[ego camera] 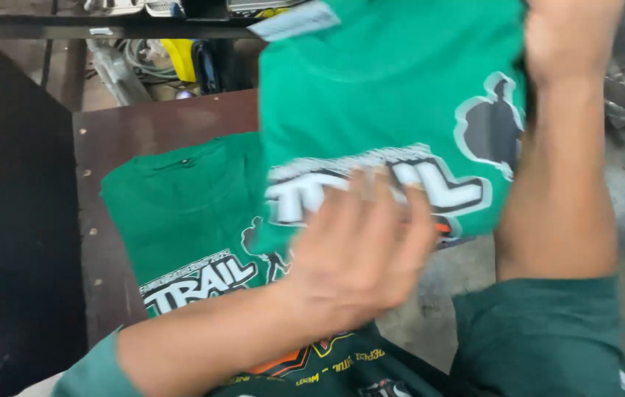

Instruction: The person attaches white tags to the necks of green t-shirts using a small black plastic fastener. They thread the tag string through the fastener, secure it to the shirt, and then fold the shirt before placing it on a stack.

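A dark brown desk [114, 147] carries a folded green shirt [180, 213] with white block lettering, lying flat at the left. Just right of it, the left hand [360, 250] presses open-palmed, fingers spread and not closed on anything, against the lower front of a second green shirt [386, 110] held up above the desk (its print matches the one below, with a grey silhouette near the right edge). Farther right, the right hand [570, 37] has its grip clamped on that raised shirt's upper edge. Yellow clutter [176, 59] sits behind the desk.
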